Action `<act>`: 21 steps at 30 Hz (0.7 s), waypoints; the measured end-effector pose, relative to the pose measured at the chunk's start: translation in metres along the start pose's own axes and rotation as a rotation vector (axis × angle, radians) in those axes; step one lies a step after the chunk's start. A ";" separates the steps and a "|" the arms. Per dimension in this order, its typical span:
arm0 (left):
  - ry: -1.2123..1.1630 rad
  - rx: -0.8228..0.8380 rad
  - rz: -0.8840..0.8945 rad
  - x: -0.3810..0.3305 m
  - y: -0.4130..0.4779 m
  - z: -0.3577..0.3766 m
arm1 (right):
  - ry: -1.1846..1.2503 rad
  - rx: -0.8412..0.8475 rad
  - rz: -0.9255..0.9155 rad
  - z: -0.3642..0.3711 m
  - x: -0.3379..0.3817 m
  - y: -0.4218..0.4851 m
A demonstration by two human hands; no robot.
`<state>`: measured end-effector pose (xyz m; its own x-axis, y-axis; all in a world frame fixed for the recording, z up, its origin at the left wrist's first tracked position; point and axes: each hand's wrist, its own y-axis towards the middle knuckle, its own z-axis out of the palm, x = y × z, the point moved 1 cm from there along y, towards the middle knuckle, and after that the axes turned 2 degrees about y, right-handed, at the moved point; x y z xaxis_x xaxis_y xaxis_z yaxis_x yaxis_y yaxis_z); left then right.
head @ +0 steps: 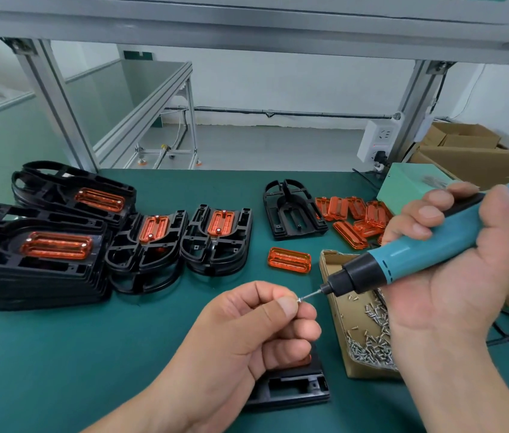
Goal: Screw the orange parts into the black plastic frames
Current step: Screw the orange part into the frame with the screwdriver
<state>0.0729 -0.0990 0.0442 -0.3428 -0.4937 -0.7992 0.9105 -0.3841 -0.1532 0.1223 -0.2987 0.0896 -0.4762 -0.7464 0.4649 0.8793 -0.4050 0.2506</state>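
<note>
We pinch a screw [299,300] in our left hand [259,332] against the bit of the electric screwdriver [418,257] gripped in our right hand [453,276], the black frame [290,385] lying directly beneath our left.

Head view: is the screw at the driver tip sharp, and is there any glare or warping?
Head view: the screw is tiny but fairly sharp; the right hand is soft at the frame's edge; the aluminium posts lean from wide-angle distortion; mild glare on the orange parts.

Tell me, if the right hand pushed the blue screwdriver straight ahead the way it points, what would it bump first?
Probably the tiny screw pinched in the left hand's fingertips; the screwdriver in the right hand already points at it.
</note>
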 end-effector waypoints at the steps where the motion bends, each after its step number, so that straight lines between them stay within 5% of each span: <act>1: 0.008 -0.008 0.009 0.000 0.000 0.000 | -0.003 0.006 -0.003 0.000 0.000 0.000; 21: -0.061 0.034 -0.022 -0.001 -0.002 0.002 | 0.019 -0.048 0.003 -0.001 -0.001 0.000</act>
<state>0.0711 -0.0992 0.0457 -0.3767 -0.5309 -0.7591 0.8947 -0.4208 -0.1498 0.1227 -0.2981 0.0879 -0.4738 -0.7575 0.4492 0.8799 -0.4271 0.2080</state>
